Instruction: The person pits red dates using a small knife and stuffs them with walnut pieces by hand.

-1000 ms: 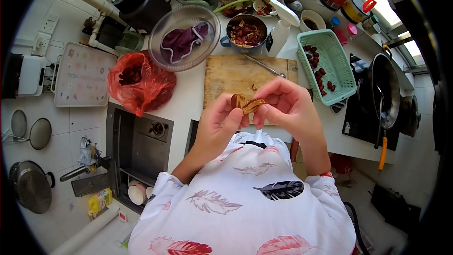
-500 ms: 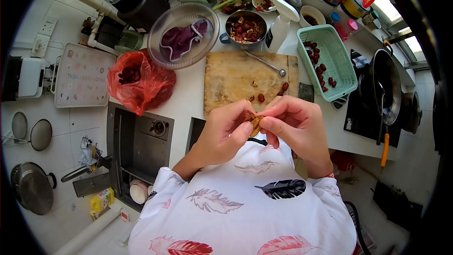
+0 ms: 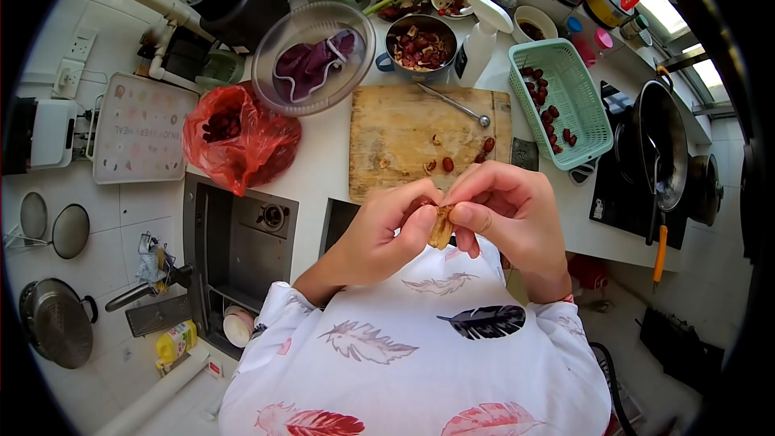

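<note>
A red date (image 3: 441,228), torn apart so its yellow-brown flesh shows, is pinched between my two hands in front of my chest. My left hand (image 3: 386,228) grips its left side with thumb and fingertips. On the other side, my right hand (image 3: 513,218) pinches it the same way. Just beyond lies a wooden cutting board (image 3: 395,133) with a few whole dates (image 3: 448,165) and small scraps. A metal scoop (image 3: 456,105) rests near the board's far edge. Behind the board, a metal pot (image 3: 420,47) holds torn date pieces.
A green basket (image 3: 597,125) with whole dates stands right, beside a stove with a wok (image 3: 670,145). On the left are a red plastic bag (image 3: 266,145) of dates, a clear bowl (image 3: 313,101) with purple cloth, and a sink (image 3: 234,250). A spray bottle (image 3: 476,52) stands behind the board.
The date's yellow-brown flesh now opens out further and hangs lower between my fingers. Both hands stay in nearly the same place, and the things on the counter have not moved.
</note>
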Available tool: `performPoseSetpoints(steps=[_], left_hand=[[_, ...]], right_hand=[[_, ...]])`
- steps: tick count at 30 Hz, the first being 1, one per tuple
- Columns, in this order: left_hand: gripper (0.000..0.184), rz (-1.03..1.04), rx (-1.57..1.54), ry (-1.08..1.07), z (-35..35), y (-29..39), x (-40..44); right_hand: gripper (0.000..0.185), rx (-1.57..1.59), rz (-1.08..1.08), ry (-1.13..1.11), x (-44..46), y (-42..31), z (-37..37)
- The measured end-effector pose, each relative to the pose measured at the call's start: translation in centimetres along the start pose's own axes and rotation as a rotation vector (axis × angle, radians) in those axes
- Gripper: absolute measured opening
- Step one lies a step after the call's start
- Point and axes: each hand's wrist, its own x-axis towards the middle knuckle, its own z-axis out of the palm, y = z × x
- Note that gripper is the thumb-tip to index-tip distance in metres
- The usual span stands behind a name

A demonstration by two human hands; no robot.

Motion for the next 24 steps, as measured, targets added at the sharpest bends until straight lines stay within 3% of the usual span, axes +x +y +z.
performPoseSetpoints(steps=[4,6,8,11,14,16,18,22,24], left_hand=[[0.016,-0.061,0.051,-0.018,-0.2,0.5,-0.1],[0.023,-0.052,-0.145,0.036,0.0,0.1,0.0],[0.025,-0.037,-0.157,-0.016,-0.4,-0.5,0.0],[0.027,-0.069,-0.154,-0.031,-0.5,-0.3,-0.2],[0.027,-0.124,-0.105,0.053,0.3,0.8,-0.2],[0.027,-0.136,-0.069,0.099,0.4,1.0,-0.3],[0.03,-0.156,0.042,0.107,0.3,1.0,-0.4],[0.032,-0.159,0.106,0.108,-0.2,0.6,-0.5],[0.03,-0.04,0.176,0.133,-0.2,0.7,-0.4]], right_hand=[[0.008,0.033,0.035,0.003,0.6,0.2,-0.2],[0.009,0.129,0.069,0.006,1.8,0.6,-0.9],[0.011,0.134,0.012,0.134,4.1,1.6,-2.0],[0.012,-0.179,-0.22,0.402,9.0,3.3,-3.9],[0.017,-0.332,-0.327,0.482,14.4,5.7,-6.9],[0.019,-0.793,-0.522,0.532,17.0,7.1,-8.4],[0.02,-0.825,-0.466,0.516,16.3,6.4,-7.6],[0.02,-0.269,-0.196,0.11,8.5,1.5,-2.5],[0.022,-0.458,-0.333,-0.027,5.6,1.2,-1.5]])
